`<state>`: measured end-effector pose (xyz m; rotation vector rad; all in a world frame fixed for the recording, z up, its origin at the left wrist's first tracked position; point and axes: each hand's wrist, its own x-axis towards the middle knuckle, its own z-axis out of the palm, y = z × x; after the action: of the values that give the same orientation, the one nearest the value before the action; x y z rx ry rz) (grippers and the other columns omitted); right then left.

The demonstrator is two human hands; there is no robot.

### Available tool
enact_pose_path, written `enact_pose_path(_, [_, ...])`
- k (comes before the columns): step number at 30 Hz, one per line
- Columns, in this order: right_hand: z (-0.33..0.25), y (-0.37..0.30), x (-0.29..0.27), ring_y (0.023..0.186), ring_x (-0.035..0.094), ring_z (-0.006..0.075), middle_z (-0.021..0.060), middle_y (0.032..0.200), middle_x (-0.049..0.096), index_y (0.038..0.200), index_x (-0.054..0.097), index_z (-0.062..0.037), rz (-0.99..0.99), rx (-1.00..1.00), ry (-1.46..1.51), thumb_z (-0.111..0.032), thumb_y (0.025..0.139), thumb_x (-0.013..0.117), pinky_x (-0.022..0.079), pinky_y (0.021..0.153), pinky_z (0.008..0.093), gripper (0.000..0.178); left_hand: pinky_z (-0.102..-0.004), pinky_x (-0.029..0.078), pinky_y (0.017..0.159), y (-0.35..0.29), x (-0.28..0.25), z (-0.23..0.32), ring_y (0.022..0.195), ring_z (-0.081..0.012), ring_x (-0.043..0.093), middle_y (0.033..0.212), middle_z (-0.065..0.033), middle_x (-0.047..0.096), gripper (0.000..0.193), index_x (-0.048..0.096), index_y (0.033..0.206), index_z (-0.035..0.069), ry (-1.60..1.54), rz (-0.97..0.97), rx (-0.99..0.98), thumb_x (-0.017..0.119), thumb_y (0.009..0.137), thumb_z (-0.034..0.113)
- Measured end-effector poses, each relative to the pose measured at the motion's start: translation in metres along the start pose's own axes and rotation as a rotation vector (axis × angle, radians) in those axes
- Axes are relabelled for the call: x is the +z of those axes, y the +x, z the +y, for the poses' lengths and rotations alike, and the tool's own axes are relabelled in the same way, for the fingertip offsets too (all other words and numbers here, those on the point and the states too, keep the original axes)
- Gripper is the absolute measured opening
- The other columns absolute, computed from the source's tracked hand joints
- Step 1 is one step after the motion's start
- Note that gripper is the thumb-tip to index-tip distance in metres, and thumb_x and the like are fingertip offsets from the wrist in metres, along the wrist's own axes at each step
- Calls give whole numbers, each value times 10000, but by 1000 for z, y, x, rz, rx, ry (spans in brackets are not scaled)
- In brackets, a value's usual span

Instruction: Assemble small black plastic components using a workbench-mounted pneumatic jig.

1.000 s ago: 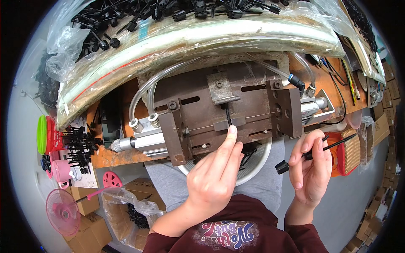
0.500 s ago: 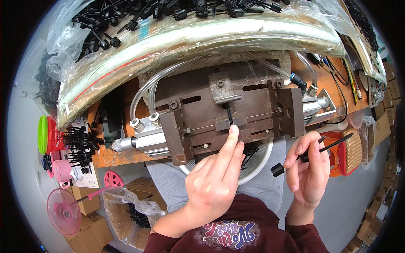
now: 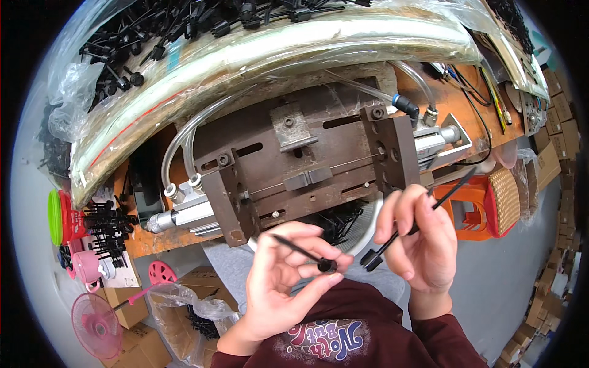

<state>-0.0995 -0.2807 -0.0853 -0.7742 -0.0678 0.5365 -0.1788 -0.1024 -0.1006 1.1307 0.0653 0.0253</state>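
Note:
My left hand (image 3: 273, 279) is turned palm up, its fingers curled round a thin black rod with a round head (image 3: 299, 248). The rod's head points toward my right hand. In my right hand (image 3: 426, 251), thumb and fingers pinch a black rod with a ridged cap (image 3: 372, 260), slanting up to the right; whether a second rod lies among these fingers I cannot tell. Both hands are in front of a brown metal fixture (image 3: 261, 132), apart from it. A small grey block with a groove (image 3: 307, 178) in its middle holds no rod.
Air cylinders (image 3: 196, 211) with clear hoses flank the fixture on the wooden bench (image 3: 144, 244). Under it stands a white basin (image 3: 375, 224) with black parts. More rods pile up behind a plastic-wrapped roll (image 3: 276, 46). An orange stool (image 3: 460, 214) is at right, a pink fan (image 3: 97, 325) at left.
My left hand has drawn back from the fixture toward me and now holds the rod that stood in the groove. My right hand has shifted left, nearer to it. The view has turned slightly.

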Motion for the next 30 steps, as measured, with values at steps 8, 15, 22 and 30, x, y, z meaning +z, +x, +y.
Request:
enact_pose_path(8, [5, 0, 7, 497, 507, 95, 165, 937, 618, 1142, 536, 47, -94, 187, -182, -334, 1056, 356, 398, 430, 200, 430, -259, 499, 598, 4, -2, 18, 730, -145, 638, 997, -93, 663, 342, 736, 1019, 31, 549, -223, 225, 827, 691, -3])
enact_pose_path(15, [13, -4, 3, 427, 321, 51, 69, 595, 522, 893, 502, -29, 117, -61, -343, -367, 1069, 275, 271, 400, 192, 444, -244, 516, 558, 4, -4, 16, 664, -144, 656, 1068, -116, 678, 292, 742, 978, 38, 1052, 34, 541, 780, 695, -27])
enact_pose_path(22, [9, -4, 1, 422, 273, 113, 20, 494, 351, 699, 343, -109, 114, -62, -154, -611, 999, 93, 271, 436, 260, 636, -256, 505, 560, 20, -3, 3, 631, -172, 653, 1200, -131, 663, 233, 705, 931, -2, 1463, 28, 486, 762, 705, 1])
enact_pose_path(30, [6, -11, 6, 543, 403, 135, 50, 600, 443, 742, 504, -53, 179, -123, -213, -376, 1029, 400, 340, 525, 263, 444, -267, 473, 499, 31, 2, 14, 550, -166, 616, 1190, -121, 667, 241, 695, 945, -3, 1615, -29, 447, 755, 715, 37])
